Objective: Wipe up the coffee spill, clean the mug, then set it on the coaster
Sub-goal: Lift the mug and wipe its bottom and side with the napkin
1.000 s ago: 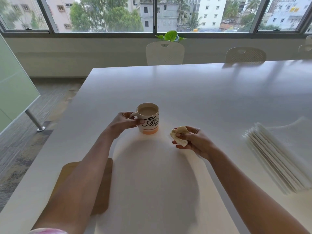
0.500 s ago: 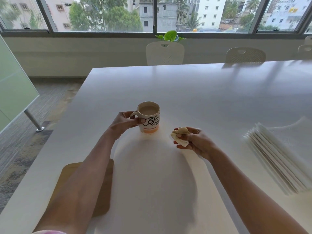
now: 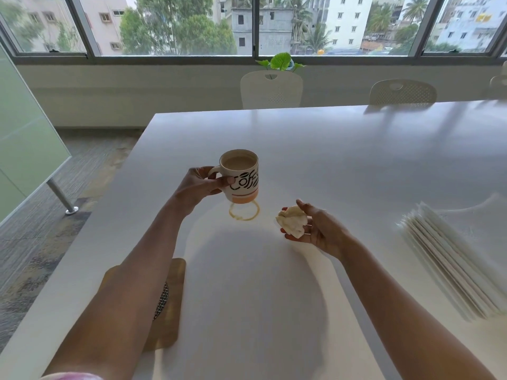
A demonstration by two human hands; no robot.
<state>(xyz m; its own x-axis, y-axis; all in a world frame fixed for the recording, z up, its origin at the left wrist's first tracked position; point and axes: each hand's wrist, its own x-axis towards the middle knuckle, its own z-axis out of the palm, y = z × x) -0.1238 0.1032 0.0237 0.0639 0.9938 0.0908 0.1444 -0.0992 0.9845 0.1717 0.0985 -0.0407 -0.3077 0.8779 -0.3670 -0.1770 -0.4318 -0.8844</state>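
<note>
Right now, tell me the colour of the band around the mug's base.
Orange, with a thinner dark stripe above it, on the cream mug; the head view shows it.

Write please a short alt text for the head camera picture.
The left hand lifts a full coffee mug off a white table, exposing a brown coffee ring. The right hand holds a crumpled napkin beside it.

Head-high view down onto table point(image 3: 329, 160)

Paper stack point(image 3: 450, 259), likely napkins; two chairs point(image 3: 271, 89); plant point(image 3: 281, 61).
</note>
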